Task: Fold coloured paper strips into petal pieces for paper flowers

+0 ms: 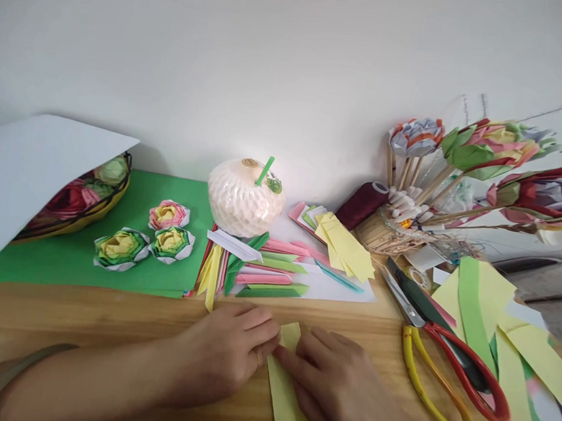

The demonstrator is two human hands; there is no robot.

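Observation:
A narrow yellow paper strip [283, 396] lies on the wooden table between my hands, its upper end angled and its lower end folded to a slant. My left hand [236, 346], with a ring on one finger, is closed at the strip's left edge, its fingertips pinching the paper. From the right, my right hand [331, 376] presses on the strip with its index finger reaching toward the left fingertips; its other fingers are curled in over the paper's edge. Part of the strip is hidden beneath both hands.
Scissors [426, 325] with red and yellow handles lie right, beside paper scraps [520, 374]. Folded strips [268, 266], a white coconut-shaped object [246, 199] and three paper flowers [169, 242] on green sheets [61, 268] stand behind. Paper flowers on sticks fill a basket [378, 234].

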